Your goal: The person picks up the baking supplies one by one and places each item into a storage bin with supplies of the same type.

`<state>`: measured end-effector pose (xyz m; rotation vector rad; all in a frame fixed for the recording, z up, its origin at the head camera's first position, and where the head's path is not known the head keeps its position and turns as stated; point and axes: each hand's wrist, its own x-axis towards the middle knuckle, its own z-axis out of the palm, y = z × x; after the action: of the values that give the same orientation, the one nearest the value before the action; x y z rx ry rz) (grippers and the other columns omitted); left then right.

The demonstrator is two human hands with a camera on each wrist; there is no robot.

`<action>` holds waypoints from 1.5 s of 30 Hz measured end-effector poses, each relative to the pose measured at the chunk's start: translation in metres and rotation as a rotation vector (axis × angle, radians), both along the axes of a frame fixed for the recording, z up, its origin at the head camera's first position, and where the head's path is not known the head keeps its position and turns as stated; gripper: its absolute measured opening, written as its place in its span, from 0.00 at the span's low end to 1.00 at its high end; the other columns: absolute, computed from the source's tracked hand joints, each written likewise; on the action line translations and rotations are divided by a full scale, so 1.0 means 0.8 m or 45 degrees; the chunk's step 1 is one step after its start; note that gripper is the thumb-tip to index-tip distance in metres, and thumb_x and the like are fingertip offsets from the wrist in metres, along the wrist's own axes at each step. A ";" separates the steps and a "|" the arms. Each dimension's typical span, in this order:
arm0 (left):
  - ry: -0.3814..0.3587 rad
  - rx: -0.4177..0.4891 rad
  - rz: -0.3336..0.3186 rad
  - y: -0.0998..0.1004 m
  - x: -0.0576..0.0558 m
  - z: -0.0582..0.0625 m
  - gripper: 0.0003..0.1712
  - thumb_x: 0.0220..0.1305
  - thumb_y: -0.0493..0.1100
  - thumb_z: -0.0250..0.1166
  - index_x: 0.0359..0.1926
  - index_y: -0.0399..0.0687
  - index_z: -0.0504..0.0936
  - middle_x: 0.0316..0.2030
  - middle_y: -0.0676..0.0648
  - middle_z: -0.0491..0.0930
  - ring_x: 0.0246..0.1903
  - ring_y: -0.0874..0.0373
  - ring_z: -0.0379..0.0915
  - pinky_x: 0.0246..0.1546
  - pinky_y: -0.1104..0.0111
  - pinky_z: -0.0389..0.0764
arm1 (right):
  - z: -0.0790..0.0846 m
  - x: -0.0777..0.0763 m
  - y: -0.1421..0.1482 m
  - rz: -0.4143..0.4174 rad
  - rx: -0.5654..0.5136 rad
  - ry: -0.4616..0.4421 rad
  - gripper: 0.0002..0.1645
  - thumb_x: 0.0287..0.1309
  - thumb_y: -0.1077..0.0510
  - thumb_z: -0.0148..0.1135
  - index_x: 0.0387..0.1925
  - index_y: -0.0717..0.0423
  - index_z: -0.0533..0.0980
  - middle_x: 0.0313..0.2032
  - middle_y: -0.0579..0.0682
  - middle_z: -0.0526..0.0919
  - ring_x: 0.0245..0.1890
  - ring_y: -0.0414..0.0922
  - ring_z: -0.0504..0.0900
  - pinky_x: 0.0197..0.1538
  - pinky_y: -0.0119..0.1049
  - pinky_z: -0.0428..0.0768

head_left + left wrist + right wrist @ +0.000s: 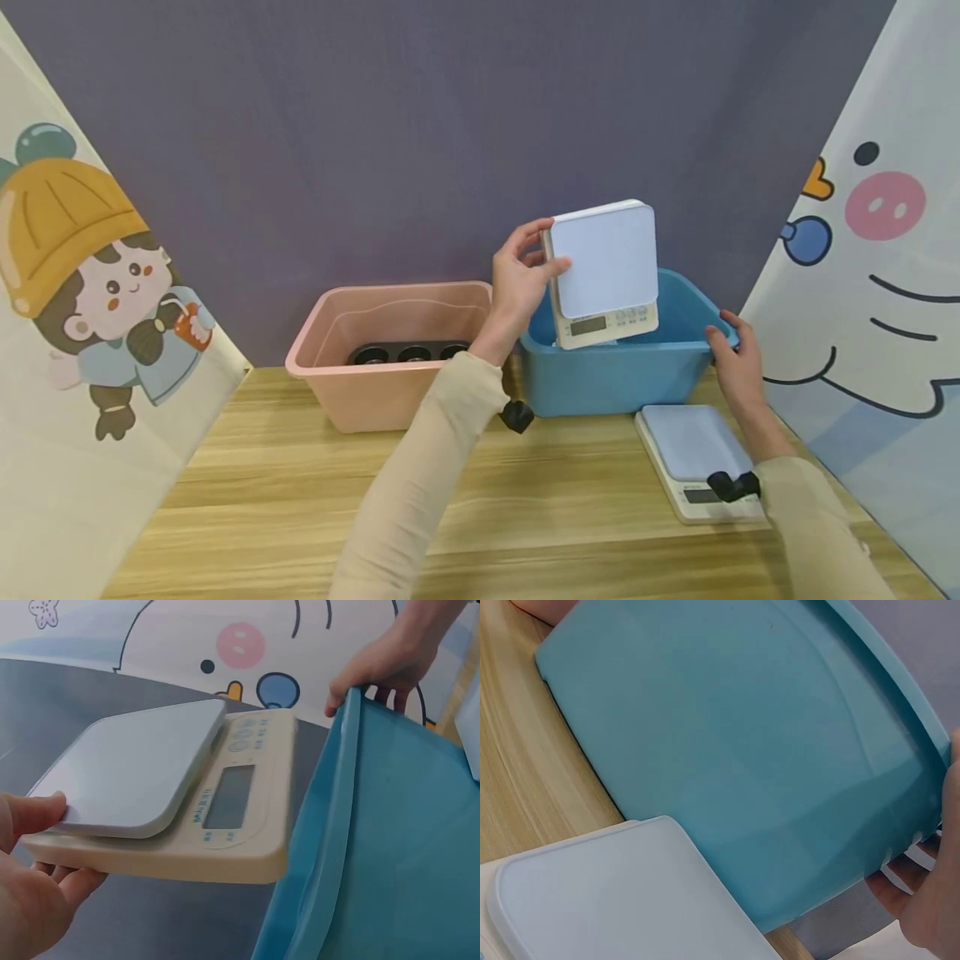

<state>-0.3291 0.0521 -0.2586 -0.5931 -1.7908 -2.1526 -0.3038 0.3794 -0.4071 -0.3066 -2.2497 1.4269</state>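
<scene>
A white kitchen scale (606, 267) is tilted up over the blue bin, its display and buttons along the lower edge. My left hand (522, 271) grips its left side, thumb on the weighing plate and fingers beneath, as the left wrist view shows. At the blue bin's (615, 379) right end, my right hand (737, 358) holds the rim, thumb on top and fingers down the outside. A second kitchen scale (693, 442) lies flat on the table in front of the bin, partly covered by the right wrist's black strap piece.
Left of the blue bin stands a pink bin (382, 392) with a dark tray (414, 353) with round cups inside. Both bins are on a wood-grain table (570, 517). A grey-purple partition (375, 150) rises behind, with cartoon-printed panels on either side.
</scene>
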 end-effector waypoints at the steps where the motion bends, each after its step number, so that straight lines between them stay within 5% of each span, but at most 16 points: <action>1: 0.011 0.007 0.007 0.002 -0.001 0.001 0.30 0.56 0.27 0.70 0.59 0.50 0.80 0.58 0.44 0.77 0.50 0.52 0.81 0.42 0.58 0.85 | 0.001 0.000 0.001 -0.002 0.000 0.001 0.37 0.73 0.39 0.42 0.78 0.42 0.51 0.75 0.59 0.54 0.62 0.50 0.63 0.55 0.34 0.71; 5: 0.080 0.026 0.053 0.010 -0.004 0.000 0.30 0.55 0.26 0.70 0.59 0.48 0.79 0.56 0.42 0.78 0.50 0.50 0.81 0.41 0.59 0.86 | 0.002 0.001 0.004 -0.001 0.008 0.006 0.37 0.73 0.39 0.42 0.77 0.43 0.52 0.75 0.59 0.55 0.60 0.48 0.64 0.47 0.23 0.67; 12: 0.134 -0.031 0.095 0.017 -0.013 -0.011 0.28 0.57 0.27 0.69 0.59 0.46 0.79 0.56 0.42 0.77 0.51 0.50 0.81 0.40 0.60 0.86 | -0.001 0.001 0.000 0.000 0.013 0.024 0.37 0.73 0.39 0.42 0.77 0.44 0.52 0.74 0.60 0.56 0.59 0.48 0.65 0.46 0.23 0.68; 22: 0.044 -0.133 0.129 0.018 -0.030 -0.034 0.27 0.56 0.27 0.69 0.58 0.48 0.80 0.56 0.41 0.78 0.51 0.48 0.81 0.42 0.60 0.85 | 0.001 0.001 -0.004 -0.005 -0.006 0.011 0.37 0.73 0.39 0.41 0.78 0.42 0.51 0.75 0.58 0.55 0.61 0.50 0.64 0.54 0.35 0.71; 34: -0.169 -0.354 0.140 0.026 -0.045 -0.087 0.28 0.59 0.29 0.68 0.58 0.55 0.78 0.62 0.42 0.72 0.56 0.46 0.77 0.46 0.58 0.83 | -0.001 -0.001 -0.002 -0.018 -0.023 0.005 0.37 0.73 0.40 0.41 0.78 0.44 0.51 0.75 0.58 0.56 0.60 0.51 0.64 0.49 0.28 0.68; 45: -0.151 -0.624 0.133 0.031 -0.046 -0.089 0.27 0.62 0.31 0.66 0.60 0.56 0.75 0.61 0.45 0.74 0.45 0.52 0.74 0.38 0.64 0.76 | -0.002 0.000 -0.002 -0.023 -0.028 0.025 0.36 0.73 0.42 0.42 0.77 0.47 0.53 0.72 0.60 0.58 0.54 0.46 0.66 0.45 0.25 0.68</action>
<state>-0.3658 0.0772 -0.3298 -0.4668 -2.3779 -1.7125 -0.3039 0.3777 -0.4089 -0.3180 -2.2114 1.4401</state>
